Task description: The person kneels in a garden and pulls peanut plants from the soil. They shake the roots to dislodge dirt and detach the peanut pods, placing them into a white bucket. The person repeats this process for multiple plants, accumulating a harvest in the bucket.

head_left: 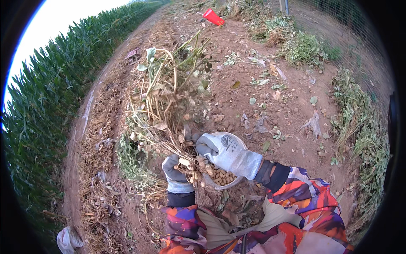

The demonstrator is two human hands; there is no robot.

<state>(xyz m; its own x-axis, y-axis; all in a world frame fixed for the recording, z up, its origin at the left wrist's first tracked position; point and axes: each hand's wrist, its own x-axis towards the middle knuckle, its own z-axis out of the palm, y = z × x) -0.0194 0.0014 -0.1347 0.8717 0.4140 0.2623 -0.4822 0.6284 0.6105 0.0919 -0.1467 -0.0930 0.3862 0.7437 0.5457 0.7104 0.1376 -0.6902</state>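
My left hand, in a grey-and-white work glove, is closed around the stems of a bunch of uprooted peanut plants. Leaves and dry stalks of the bunch fan out away from me. At its root end, peanut pods hang over a white bucket. My right hand, gloved likewise, is at the pods above the bucket with its fingers curled; whether a pod is between them is hidden. Loose picked peanuts lie inside the bucket, which stands on the soil in front of me.
A red bucket lies tipped on the soil far ahead. Rows of pulled peanut plants run along the left, beside standing corn. Heaped green vines line the right by a wire fence. A white bag sits lower left.
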